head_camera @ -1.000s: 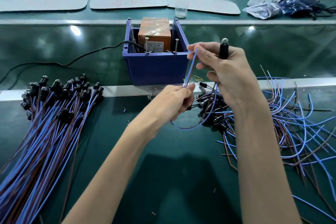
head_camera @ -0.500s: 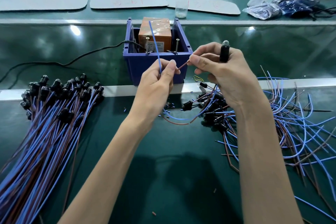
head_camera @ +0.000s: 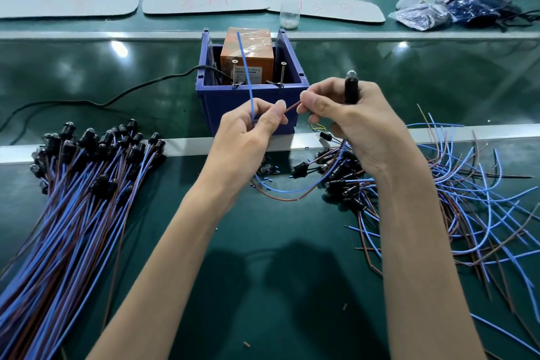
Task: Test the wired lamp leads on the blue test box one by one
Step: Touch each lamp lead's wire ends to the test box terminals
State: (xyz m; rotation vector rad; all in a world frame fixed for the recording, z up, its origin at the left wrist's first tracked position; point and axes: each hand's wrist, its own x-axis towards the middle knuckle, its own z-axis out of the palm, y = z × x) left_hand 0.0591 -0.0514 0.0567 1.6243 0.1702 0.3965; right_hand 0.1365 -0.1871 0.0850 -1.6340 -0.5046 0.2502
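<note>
Head view. Your left hand (head_camera: 248, 131) pinches the blue lead (head_camera: 245, 67) between thumb and forefinger. The lead's free length stands upright in front of the blue test box (head_camera: 217, 108). Your right hand (head_camera: 350, 126) curls round the black lamp (head_camera: 349, 90), bulb upward, while its thumb and forefinger nip the brown lead (head_camera: 292, 108), which spans across to your left forefinger. Both leads loop down to the green belt (head_camera: 263, 286) below your hands. Two upright screws (head_camera: 234, 73) stand at the box's near rim, apart from both leads. Expect the assembly to be very light. The thin insulated leads look springy and will probably sway at the tip, so grip each close to its free end. The bulb is likely fragile: hold the black body. The stripped tips are too small to make out.
</note>
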